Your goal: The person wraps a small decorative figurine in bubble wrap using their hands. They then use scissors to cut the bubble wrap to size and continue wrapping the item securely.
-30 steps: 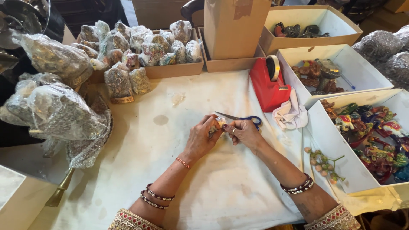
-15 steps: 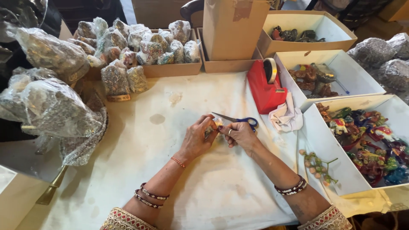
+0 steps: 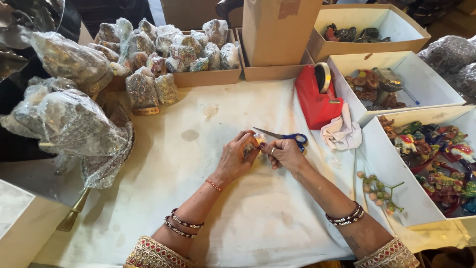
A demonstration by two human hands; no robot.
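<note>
Pinching a small wrapped figurine [image 3: 253, 144] between left hand [image 3: 234, 159] and right hand [image 3: 286, 154] grips.

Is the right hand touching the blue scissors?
Cannot tell. In the head view the right hand sits right in front of the blue scissors, hiding where they might meet. Both hands pinch a small wrapped item instead.

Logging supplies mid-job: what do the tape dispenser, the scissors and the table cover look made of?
Tape dispenser: glossy red body, probably moulded plastic. Scissors: bright, likely steel blades, blue handles that look plastic. Table cover: white cloth by its creases and stains, matte. Both hands hold a small wrapped piece.
</note>
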